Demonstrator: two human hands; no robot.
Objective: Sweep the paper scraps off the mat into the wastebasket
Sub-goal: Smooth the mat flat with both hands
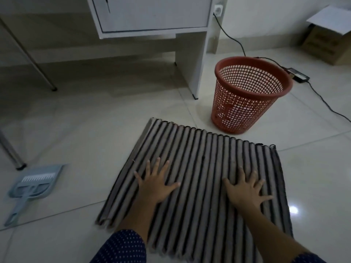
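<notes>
Down on the striped mat, both hands are lying flat, palms down and well apart from one another. The left hand is resting near the mat's left edge, its fingers straight and spread wide, gripping nothing. The right hand is pressing on the right half in the same way, fingers fanned out and thumb pointing inward, also holding nothing. A dark blue dotted sleeve is covering the left forearm at the near edge of the mat. The mat itself is lying slightly askew on the pale tiled floor, its stripes running away from the person. Beyond its far right corner, close to it but not touching, the red mesh wastebasket is standing upright, ahead of the right hand and well out of its reach. Something pale is showing through the mesh near the bottom, though I cannot tell what. Off to the left, well apart from the left hand, a light blue dustpan is lying on the floor. Behind the basket a white desk is standing, and a black cable is trailing past it to a black adapter.
</notes>
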